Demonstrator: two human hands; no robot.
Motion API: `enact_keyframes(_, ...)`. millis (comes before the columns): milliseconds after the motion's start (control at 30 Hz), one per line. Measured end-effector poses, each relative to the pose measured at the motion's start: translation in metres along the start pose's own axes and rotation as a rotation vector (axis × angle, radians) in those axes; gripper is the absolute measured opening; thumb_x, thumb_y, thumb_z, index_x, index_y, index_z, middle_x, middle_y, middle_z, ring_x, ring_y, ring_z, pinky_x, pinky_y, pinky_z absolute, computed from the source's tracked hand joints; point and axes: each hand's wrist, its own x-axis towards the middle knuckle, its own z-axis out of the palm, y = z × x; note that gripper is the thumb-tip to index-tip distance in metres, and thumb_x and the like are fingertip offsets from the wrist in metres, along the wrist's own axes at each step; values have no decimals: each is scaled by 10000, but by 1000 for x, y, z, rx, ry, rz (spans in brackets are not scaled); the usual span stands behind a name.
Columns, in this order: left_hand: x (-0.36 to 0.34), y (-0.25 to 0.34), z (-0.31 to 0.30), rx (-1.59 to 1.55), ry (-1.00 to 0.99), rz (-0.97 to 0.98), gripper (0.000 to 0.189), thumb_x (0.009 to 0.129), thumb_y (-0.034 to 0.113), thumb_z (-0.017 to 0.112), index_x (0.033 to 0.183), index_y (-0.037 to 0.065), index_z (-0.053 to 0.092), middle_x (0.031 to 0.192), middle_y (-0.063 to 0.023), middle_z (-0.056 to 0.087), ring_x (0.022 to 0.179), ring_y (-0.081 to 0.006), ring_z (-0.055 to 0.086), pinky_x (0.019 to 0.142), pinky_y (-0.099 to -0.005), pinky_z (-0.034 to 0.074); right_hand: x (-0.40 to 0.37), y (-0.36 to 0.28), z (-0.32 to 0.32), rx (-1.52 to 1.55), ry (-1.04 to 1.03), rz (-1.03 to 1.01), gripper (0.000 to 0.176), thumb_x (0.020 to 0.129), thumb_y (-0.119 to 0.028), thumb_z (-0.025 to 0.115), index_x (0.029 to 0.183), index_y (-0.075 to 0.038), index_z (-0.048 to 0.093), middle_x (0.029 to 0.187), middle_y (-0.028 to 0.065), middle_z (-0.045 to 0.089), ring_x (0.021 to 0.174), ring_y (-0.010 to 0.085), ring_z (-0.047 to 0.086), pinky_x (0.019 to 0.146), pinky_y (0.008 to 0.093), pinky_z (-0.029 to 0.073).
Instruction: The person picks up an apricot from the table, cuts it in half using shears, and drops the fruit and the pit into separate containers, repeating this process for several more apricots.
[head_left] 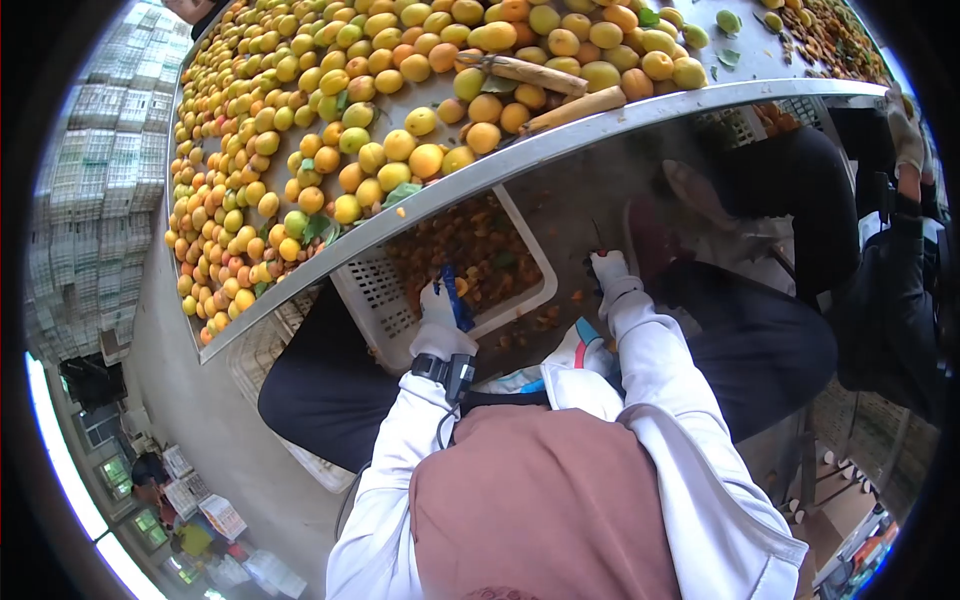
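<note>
My left hand (437, 303), in a white glove, is closed around a narrow blue object (456, 298) whose kind I cannot tell. A cut apricot piece (461, 287) shows right beside it. Below that hand sits a white plastic crate (548, 270) with slotted sides, partly filled with orange apricot pieces (480, 250). To the right of the crate, my right hand (610, 270), also gloved, grips a slim tool (598, 240) with a thin, dark, pointed end and a reddish part at the fingers. Whole apricots (425, 160) lie on the metal-edged table above both hands.
The table's metal rim (450, 210) runs slantwise above my hands. Two wooden-looking sticks (575, 108) lie among the fruit. At the right, another person's gloved hand (905, 140) is by the table edge. Stacked crates (100, 190) stand at the left.
</note>
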Motion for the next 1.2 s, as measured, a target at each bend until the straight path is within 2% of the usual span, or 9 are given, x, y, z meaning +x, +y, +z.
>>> enact_keyframes(67,9,-4,1,63,18,-155,278,1032,233,529,1249,134,672,766,-66,609,527,-209,603,461,-351,497,-10,-14,-9,24,-35,23,257,936,-305,648,960,-68,745,894,67,738,726,217,691,563,441,557)
enact_keyframes(300,-7,-10,-8,-49,-130,62,288,983,153,581,1234,37,661,907,-117,681,585,-213,631,506,-336,538,-51,-56,-28,306,-390,157,279,940,-319,644,1000,-62,734,884,61,740,709,242,688,532,426,512)
enact_keyframes(533,-17,-7,-12,15,-204,231,305,974,139,549,1231,27,668,1085,-117,706,668,-198,665,544,-301,555,-88,-74,-37,179,-694,137,398,912,-388,651,1099,-44,721,1002,120,732,698,244,658,532,411,475)
enact_keyframes(733,2,-21,-15,97,-216,244,271,926,134,554,1115,38,723,980,-97,712,614,-190,671,520,-302,536,-86,-86,-25,200,-598,81,399,919,-389,646,985,-1,715,874,115,734,635,292,655,477,437,477)
enact_keyframes(800,23,-39,-23,543,-213,934,266,933,127,550,1112,59,734,877,-65,703,525,-182,627,497,-303,515,-67,-76,-16,189,-588,63,449,873,-396,717,1007,32,699,843,127,694,622,264,642,518,435,524)
enact_keyframes(833,12,-25,-20,537,-208,923,266,933,127,550,1112,59,734,877,-65,703,525,-182,627,497,-303,515,-61,-74,-14,244,-538,67,440,879,-388,713,1004,34,700,846,134,701,617,259,642,513,432,524)
enact_keyframes(900,-7,2,-12,83,-204,15,264,946,79,591,1188,80,694,876,-30,680,676,-151,627,568,-298,503,-53,-76,-14,306,-437,68,418,900,-387,693,1008,16,710,870,138,722,581,243,622,492,421,508)
enact_keyframes(1133,-10,10,-19,434,18,226,352,980,198,580,1321,115,604,840,-52,682,663,-150,633,588,-309,493,-43,-99,-32,283,-322,107,408,909,-440,680,1001,-45,724,838,125,722,503,216,534,449,410,442)
enact_keyframes(1200,-27,31,-30,926,75,473,376,975,226,573,1334,111,586,905,-98,708,723,-229,668,646,-361,518,-30,-93,-34,184,-259,61,383,914,-440,675,973,-65,725,841,116,721,509,216,532,457,417,437)
